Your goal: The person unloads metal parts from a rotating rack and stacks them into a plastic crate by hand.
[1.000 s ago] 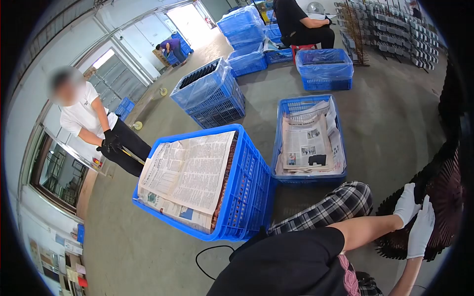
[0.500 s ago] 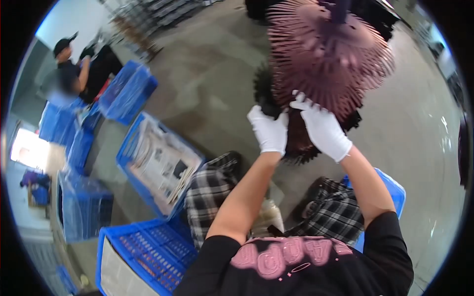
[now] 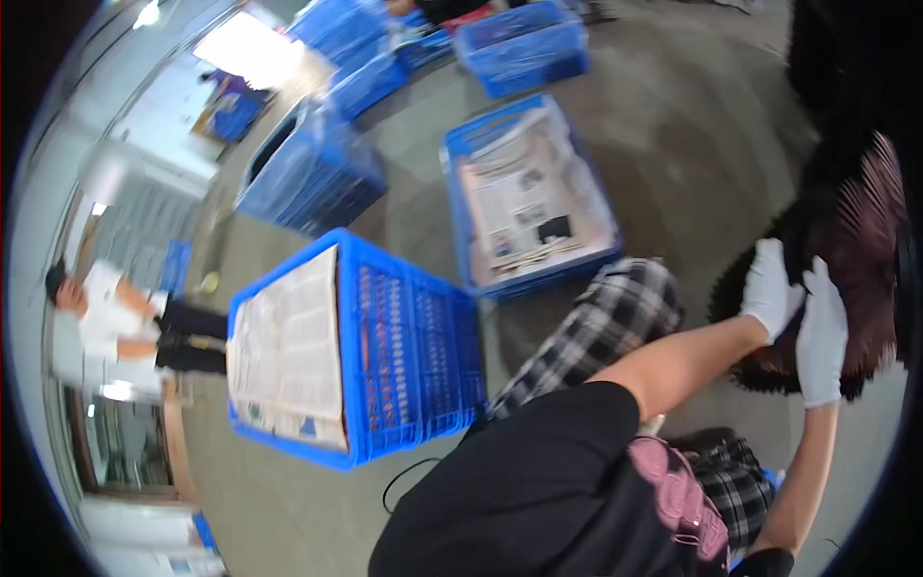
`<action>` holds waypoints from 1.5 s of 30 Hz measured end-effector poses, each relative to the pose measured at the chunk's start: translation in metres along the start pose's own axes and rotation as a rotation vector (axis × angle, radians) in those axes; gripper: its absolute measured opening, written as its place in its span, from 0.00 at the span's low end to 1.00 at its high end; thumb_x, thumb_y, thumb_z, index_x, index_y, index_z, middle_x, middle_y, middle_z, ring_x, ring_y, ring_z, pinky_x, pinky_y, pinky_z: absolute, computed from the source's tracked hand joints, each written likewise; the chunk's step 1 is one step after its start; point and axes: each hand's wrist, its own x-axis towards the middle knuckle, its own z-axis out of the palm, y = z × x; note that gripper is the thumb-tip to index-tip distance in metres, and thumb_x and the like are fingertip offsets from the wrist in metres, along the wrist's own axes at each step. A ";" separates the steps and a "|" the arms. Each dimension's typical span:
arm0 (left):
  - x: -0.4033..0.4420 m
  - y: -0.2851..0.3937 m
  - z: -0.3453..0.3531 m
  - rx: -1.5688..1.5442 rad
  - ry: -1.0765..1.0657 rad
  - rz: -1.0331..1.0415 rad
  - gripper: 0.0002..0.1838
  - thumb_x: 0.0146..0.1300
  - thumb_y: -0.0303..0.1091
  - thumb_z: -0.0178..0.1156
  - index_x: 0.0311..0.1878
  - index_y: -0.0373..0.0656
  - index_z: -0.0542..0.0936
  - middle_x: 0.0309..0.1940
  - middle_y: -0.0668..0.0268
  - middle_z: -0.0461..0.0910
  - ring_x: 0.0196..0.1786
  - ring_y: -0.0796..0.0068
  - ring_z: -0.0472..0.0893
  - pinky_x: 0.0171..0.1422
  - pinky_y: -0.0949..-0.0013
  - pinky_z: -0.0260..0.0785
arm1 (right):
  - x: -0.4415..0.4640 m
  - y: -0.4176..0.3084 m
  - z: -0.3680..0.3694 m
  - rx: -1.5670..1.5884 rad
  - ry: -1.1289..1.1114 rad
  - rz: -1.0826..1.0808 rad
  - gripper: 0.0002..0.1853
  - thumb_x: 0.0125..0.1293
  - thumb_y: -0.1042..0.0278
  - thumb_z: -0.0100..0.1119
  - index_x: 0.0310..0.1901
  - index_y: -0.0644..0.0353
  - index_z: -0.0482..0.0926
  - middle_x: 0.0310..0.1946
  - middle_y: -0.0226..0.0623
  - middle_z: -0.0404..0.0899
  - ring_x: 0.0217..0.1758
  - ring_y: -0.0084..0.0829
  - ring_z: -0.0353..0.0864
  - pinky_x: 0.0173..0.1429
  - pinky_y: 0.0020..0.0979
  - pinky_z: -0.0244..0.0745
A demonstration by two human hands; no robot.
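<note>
Both my hands wear white gloves and are at the right side of the view. My left hand (image 3: 772, 296) has its fingers stretched out against the lower part of a dark, tiered stack of thin fanned blades (image 3: 870, 236). Close beside it, my right hand (image 3: 822, 337) also reaches up along the stack with straight fingers. No separate piece shows between the fingers of either hand. The blades look brownish pink where light falls on them and nearly black elsewhere. The stack's right side is cut off by the dark view edge.
A blue crate (image 3: 413, 356) topped with newspaper (image 3: 288, 356) stands at my left. Beyond my plaid-covered leg (image 3: 625, 308) is another newspaper-lined blue crate (image 3: 601, 197). Plastic-wrapped blue crates (image 3: 322, 173) stand farther off. A person in a white shirt (image 3: 111, 313) is at far left.
My view has swung left, so the stack and hands now appear at the right edge. The newspaper-topped crate and the person in white have come into view. Both hands remain at the stack.
</note>
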 end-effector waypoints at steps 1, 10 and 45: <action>0.002 -0.008 0.000 -0.012 0.044 0.038 0.32 0.50 0.25 0.66 0.61 0.33 0.67 0.54 0.46 0.74 0.53 0.45 0.79 0.61 0.55 0.72 | 0.000 -0.008 0.002 -0.036 -0.049 0.089 0.21 0.75 0.72 0.43 0.65 0.65 0.75 0.68 0.42 0.75 0.68 0.39 0.75 0.70 0.33 0.69; 0.009 -0.045 -0.018 0.221 0.245 0.199 0.38 0.44 0.25 0.73 0.62 0.35 0.68 0.54 0.47 0.75 0.49 0.45 0.80 0.57 0.56 0.75 | -0.004 0.051 0.058 -0.082 0.004 -0.171 0.24 0.76 0.72 0.42 0.72 0.61 0.68 0.68 0.41 0.74 0.68 0.39 0.74 0.73 0.33 0.66; 0.111 -0.131 0.218 0.043 0.008 -0.039 0.38 0.46 0.25 0.70 0.63 0.34 0.68 0.53 0.45 0.78 0.53 0.43 0.81 0.61 0.56 0.74 | 0.093 0.283 0.129 -0.062 0.086 -0.136 0.25 0.78 0.69 0.41 0.74 0.60 0.65 0.70 0.40 0.72 0.69 0.39 0.73 0.73 0.34 0.65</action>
